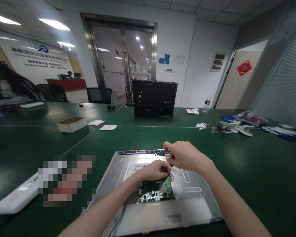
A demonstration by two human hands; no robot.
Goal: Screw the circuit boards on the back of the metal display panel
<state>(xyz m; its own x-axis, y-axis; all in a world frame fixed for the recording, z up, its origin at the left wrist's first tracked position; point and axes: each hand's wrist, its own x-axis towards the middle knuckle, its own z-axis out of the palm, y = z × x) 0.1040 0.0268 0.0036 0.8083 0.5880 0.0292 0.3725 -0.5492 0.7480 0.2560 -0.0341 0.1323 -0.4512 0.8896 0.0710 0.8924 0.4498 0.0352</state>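
Observation:
A silver monitor back panel lies flat on the green table in front of me. A green circuit board sits on its middle. My right hand grips a screwdriver with a red-orange handle, tip down at the board's upper right corner. My left hand rests on the panel right beside the tip, fingers pinched near it.
A black monitor casing stands upright farther back. A white cardboard box and papers lie at the left, a white plastic part near left, bags and clutter at the right. A water bottle stands behind. A person sits far left.

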